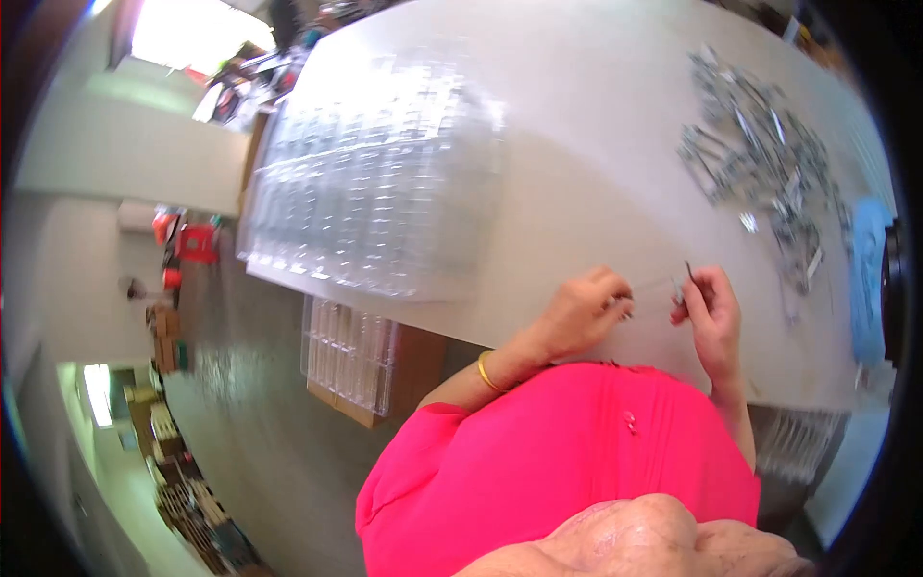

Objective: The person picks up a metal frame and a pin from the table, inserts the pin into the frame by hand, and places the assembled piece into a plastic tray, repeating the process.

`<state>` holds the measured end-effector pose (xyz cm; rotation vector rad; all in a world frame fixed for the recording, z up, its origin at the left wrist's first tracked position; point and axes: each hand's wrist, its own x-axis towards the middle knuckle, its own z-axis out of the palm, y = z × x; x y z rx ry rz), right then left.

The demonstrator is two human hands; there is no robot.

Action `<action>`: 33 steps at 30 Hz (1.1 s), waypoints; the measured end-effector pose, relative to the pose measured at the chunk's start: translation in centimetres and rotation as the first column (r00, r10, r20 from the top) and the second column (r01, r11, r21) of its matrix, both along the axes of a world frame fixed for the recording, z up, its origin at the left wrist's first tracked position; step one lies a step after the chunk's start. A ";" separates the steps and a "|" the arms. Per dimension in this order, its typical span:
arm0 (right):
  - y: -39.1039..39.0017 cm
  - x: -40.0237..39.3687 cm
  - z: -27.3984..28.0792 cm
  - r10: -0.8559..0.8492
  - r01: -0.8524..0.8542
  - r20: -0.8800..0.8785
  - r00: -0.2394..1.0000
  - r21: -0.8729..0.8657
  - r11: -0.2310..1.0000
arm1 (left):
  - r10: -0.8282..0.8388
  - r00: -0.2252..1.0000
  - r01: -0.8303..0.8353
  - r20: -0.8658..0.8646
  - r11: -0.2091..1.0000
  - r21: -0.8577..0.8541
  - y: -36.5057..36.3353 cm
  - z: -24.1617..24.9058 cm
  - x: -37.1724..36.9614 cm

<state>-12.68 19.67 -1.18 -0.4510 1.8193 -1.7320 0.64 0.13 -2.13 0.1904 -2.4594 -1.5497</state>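
In the head view, working close to the near edge of the white desk [586, 183]. Pinching a small metal piece [678, 291] between thumb and fingertips of the right hand [716, 313], on the side facing the left hand [582, 313]. Showing just above the right grip a thin dark tip [688, 270], pointing roughly toward the far edge; too blurred to confirm as part of the same piece, or to settle its full long axis.

Curling the left hand's fingers inward, just across a narrow gap from the piece; cannot tell whether grasping anything, despite a glint there. Angling both hands toward each other, apart, with the piece nearer the right.

Lying toward the far right corner, beyond the right hand and nearer to it than to the left: loose metal parts [784, 183], heaped with mixed long axes. Spreading along the left edge: clear plastic trays [370, 183].
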 end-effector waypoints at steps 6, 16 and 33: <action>0.0 -0.2 -0.4 0.037 -0.037 -0.002 0.999 -0.008 0.999 | -0.021 0.998 0.021 -0.060 1.000 0.005 -0.2 -0.2 0.2; -0.8 -0.2 -0.3 0.080 -0.080 -0.027 0.996 0.010 0.997 | -0.004 0.999 0.008 -0.034 0.994 0.105 -0.7 0.0 0.7; 0.8 -0.3 -2.9 -0.012 0.021 -0.104 0.994 0.087 0.996 | 0.150 0.967 -0.190 -0.208 0.964 -0.189 -0.9 -2.1 0.8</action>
